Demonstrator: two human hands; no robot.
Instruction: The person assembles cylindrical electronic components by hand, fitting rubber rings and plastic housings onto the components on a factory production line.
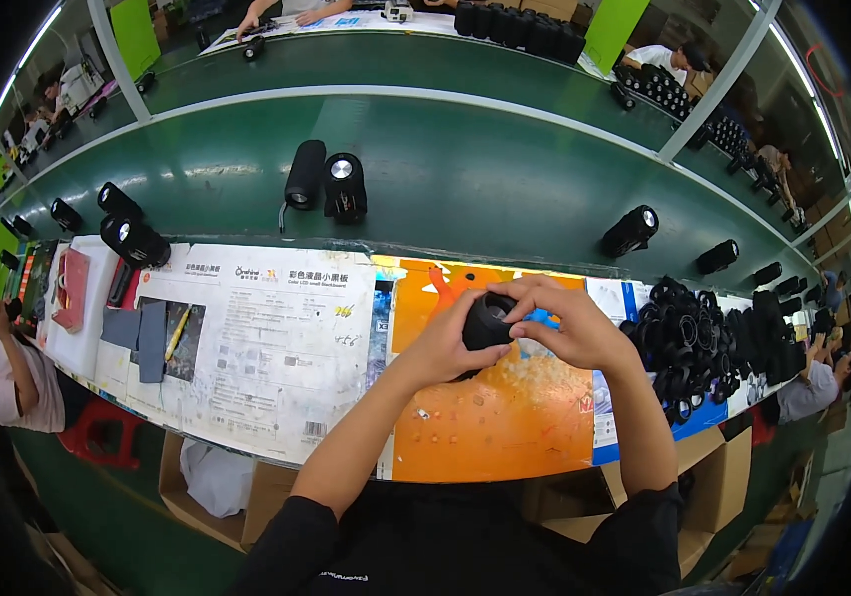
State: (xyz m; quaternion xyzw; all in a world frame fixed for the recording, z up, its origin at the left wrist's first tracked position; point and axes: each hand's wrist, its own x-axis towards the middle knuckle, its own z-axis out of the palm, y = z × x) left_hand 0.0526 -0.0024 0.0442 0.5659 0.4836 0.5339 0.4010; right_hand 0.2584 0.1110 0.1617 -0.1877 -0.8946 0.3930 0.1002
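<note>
Above the orange sheet (495,427), I hold a black cylindrical speaker (482,331) with its round end tilted up. My left hand (442,343) is wrapped round its side, the thumb across the front. The fingers and thumb of my right hand (569,320) pinch at the rim of the upturned end; whether a separate ring is between them, I cannot tell. To the right of my right forearm lies a heap of black rings (684,343).
A green conveyor belt (485,149) runs beyond the bench, carrying black speakers (345,187) and another speaker (630,231). Left on the bench are a yellow pen (178,333) and grey strips (151,348). Cardboard boxes (718,487) stand below; co-workers sit on both sides.
</note>
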